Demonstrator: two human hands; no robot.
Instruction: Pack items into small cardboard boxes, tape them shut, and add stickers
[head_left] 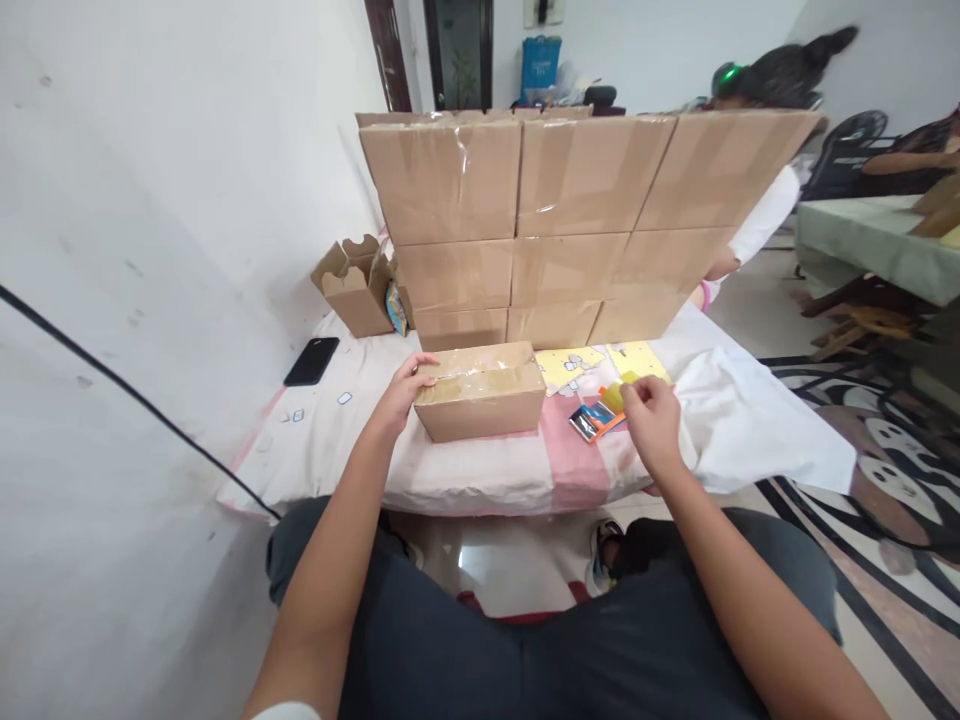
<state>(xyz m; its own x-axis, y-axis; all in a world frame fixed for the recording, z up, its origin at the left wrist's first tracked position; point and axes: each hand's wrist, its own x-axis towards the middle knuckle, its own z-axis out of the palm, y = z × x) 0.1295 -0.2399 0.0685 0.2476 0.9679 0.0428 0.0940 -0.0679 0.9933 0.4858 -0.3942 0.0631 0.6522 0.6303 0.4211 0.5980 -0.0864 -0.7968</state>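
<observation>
A small taped cardboard box (484,392) lies on the cloth-covered low table (330,440) in front of me. My left hand (401,392) grips its left end. My right hand (654,420) hovers to the right of the box with fingers curled, touching or pinching a small yellow-green object (616,394) above some coloured cards or packets (592,420). Whether the fingers hold it is unclear.
A wall of stacked cardboard boxes (555,220) stands behind. An open carton (358,285) and a black phone (312,361) lie at the left. A white sheet (757,420) drapes the right. Another person (765,110) sits behind the boxes. White wall on my left.
</observation>
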